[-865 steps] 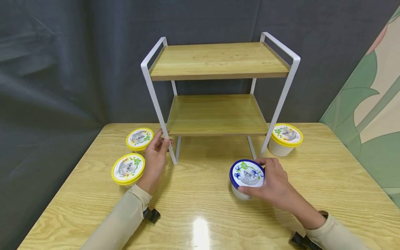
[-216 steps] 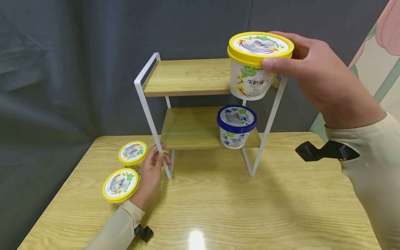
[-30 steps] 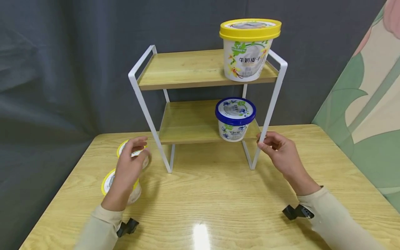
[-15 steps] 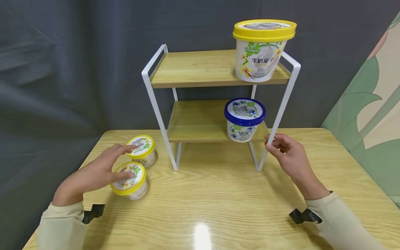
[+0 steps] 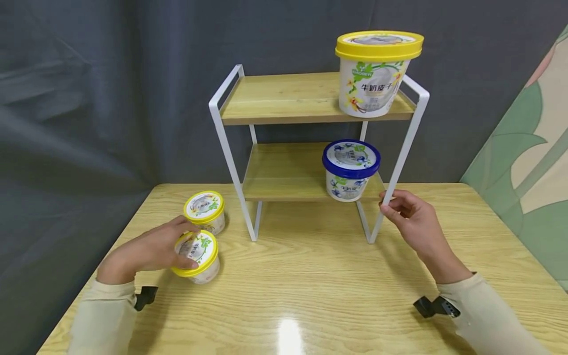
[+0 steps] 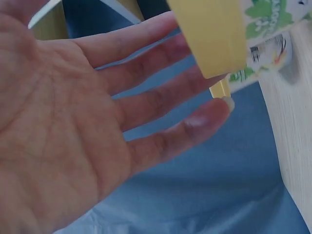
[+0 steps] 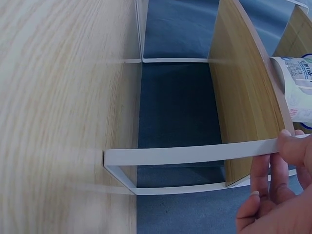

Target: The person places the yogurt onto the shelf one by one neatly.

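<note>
At the left, my left hand (image 5: 153, 251) spreads over the nearer yellow-lidded tub (image 5: 208, 271), thumb on the near side of its lid and fingers toward the far side. The left wrist view shows those fingers (image 6: 156, 97) nearly straight, their tips beside the yellow lid (image 6: 214, 39); whether they press it I cannot tell. Just behind stands another yellow-lidded tub (image 5: 204, 207). My right hand (image 5: 414, 219) pinches the front right leg of the two-tier shelf (image 5: 288, 185), thumb in front and fingers behind, also seen in the right wrist view at the white frame (image 7: 195, 153).
A blue-lidded tub (image 5: 348, 185) sits on the lower tier's right side. Above it, a yellow-lidded tub (image 5: 372, 86) stands on the upper tier. The wooden table (image 5: 333, 286) extends before the shelf, with a dark curtain (image 5: 88, 98) behind.
My left hand has swung left from near the shelf and come down around the nearer yellow-lidded tub. The right hand keeps holding the shelf leg. Earlier, tubs went onto both tiers.
</note>
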A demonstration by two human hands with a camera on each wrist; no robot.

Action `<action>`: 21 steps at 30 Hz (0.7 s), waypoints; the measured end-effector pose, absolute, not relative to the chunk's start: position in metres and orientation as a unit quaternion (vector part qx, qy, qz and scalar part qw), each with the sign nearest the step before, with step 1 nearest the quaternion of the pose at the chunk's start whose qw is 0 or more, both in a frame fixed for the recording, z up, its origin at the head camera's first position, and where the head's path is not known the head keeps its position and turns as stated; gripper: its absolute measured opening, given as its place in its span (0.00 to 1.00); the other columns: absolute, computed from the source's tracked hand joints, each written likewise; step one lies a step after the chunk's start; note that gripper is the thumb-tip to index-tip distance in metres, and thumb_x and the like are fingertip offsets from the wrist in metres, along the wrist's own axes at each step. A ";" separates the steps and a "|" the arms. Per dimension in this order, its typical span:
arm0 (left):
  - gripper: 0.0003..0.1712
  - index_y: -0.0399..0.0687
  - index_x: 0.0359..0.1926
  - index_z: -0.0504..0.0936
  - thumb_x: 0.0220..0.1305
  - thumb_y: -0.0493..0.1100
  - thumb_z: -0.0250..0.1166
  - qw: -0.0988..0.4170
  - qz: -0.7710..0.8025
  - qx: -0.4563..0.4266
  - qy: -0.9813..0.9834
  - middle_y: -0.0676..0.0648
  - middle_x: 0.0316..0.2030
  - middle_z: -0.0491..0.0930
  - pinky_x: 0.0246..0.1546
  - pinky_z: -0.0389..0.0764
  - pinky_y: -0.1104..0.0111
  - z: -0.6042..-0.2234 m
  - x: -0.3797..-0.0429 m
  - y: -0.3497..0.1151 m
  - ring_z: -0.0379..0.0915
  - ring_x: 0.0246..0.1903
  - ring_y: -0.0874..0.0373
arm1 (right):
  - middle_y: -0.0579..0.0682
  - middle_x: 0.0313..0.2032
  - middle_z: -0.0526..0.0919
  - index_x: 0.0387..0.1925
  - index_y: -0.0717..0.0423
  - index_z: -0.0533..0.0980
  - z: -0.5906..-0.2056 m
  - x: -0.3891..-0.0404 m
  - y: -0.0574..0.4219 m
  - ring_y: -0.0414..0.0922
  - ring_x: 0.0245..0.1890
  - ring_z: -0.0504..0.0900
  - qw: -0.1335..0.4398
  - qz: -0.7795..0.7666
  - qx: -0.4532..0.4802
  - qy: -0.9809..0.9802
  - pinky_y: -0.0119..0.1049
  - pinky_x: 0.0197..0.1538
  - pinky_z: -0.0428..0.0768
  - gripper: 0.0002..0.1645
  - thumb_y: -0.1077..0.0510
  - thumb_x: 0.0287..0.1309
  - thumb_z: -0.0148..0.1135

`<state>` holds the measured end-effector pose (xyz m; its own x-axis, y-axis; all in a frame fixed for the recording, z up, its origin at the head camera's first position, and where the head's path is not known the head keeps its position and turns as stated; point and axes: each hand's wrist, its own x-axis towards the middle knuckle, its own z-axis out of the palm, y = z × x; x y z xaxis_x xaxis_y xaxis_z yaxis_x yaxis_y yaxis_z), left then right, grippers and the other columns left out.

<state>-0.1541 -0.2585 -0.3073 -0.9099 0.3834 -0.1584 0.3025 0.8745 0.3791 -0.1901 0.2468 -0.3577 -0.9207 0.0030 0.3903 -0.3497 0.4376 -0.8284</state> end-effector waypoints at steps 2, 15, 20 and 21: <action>0.40 0.41 0.59 0.77 0.46 0.51 0.80 0.112 0.173 0.186 0.961 0.43 0.57 0.73 0.51 0.76 0.56 -0.308 -0.154 -0.253 0.73 0.50 0.50 | 0.21 0.37 0.81 0.53 0.66 0.77 -0.358 -0.190 0.247 0.27 0.35 0.79 0.167 0.520 0.106 -0.831 0.17 0.40 0.76 0.17 0.63 0.64 0.64; 0.39 0.41 0.64 0.76 0.54 0.53 0.76 0.063 0.175 0.275 0.943 0.47 0.61 0.71 0.59 0.74 0.51 -0.332 -0.156 -0.198 0.68 0.61 0.49 | 0.23 0.35 0.81 0.53 0.64 0.77 -0.357 -0.190 0.248 0.28 0.35 0.78 0.166 0.516 0.100 -0.834 0.18 0.39 0.76 0.17 0.62 0.65 0.64; 0.41 0.44 0.67 0.74 0.56 0.56 0.75 0.043 0.196 0.296 0.934 0.48 0.64 0.70 0.63 0.72 0.48 -0.344 -0.157 -0.182 0.65 0.65 0.46 | 0.24 0.34 0.81 0.53 0.64 0.78 -0.358 -0.190 0.248 0.29 0.34 0.78 0.167 0.517 0.100 -0.834 0.19 0.38 0.76 0.17 0.62 0.65 0.64; 0.42 0.45 0.68 0.73 0.56 0.57 0.74 0.041 0.204 0.295 0.933 0.48 0.65 0.70 0.63 0.71 0.47 -0.347 -0.157 -0.178 0.65 0.66 0.46 | 0.24 0.35 0.81 0.53 0.64 0.78 -0.358 -0.191 0.248 0.29 0.34 0.78 0.167 0.518 0.101 -0.833 0.19 0.39 0.76 0.17 0.62 0.65 0.64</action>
